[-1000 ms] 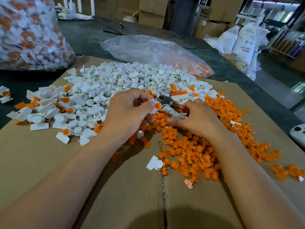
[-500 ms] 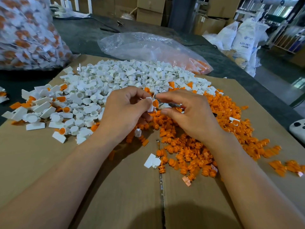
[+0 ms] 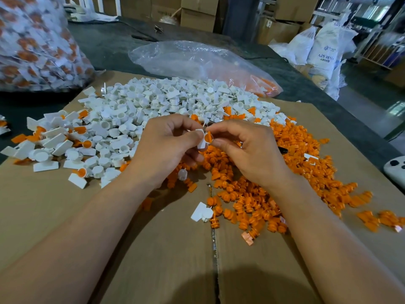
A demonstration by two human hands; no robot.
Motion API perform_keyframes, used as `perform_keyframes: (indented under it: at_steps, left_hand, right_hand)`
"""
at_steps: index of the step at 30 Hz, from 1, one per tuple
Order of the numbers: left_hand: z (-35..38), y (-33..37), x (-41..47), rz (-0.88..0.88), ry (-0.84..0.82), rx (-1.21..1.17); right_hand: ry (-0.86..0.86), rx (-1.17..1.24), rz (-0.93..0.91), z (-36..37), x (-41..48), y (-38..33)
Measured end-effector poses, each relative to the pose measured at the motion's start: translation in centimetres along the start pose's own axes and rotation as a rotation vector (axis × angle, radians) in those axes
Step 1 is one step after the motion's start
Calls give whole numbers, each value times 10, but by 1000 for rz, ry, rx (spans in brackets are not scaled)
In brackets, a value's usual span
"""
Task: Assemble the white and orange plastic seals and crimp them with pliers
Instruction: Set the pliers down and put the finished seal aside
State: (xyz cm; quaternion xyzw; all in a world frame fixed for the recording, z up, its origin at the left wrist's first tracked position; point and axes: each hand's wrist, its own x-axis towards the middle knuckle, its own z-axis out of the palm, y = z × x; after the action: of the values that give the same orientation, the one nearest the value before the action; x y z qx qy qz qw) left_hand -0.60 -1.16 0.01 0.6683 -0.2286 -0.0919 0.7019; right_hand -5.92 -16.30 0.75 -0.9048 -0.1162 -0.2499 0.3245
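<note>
Orange insert [image 3: 209, 137], pinched in the right hand [image 3: 247, 152], meets the white body [image 3: 201, 143] pinched in the left hand [image 3: 166, 148] — a tilted entry could jam or drop it.

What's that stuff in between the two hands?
In the head view, a white seal piece pinched by the left hand and an orange piece pinched by the right hand.

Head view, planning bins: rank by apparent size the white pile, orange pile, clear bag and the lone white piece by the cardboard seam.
white pile and orange pile: about alike, unranked.
Then clear bag, though it lies farther away.
Smallest: lone white piece.
</note>
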Motion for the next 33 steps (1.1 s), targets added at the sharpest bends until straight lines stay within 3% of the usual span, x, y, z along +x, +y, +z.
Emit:
perform_keyframes:
  at_steps: [9,33]
  left_hand:
    - [-1,2,-2,-22,-68,-137]
    - [0,2,-1,-29,-47,-64]
  right_hand:
    - [-28,149,191,1,2,2]
    - [-6,176,246,3,3,2]
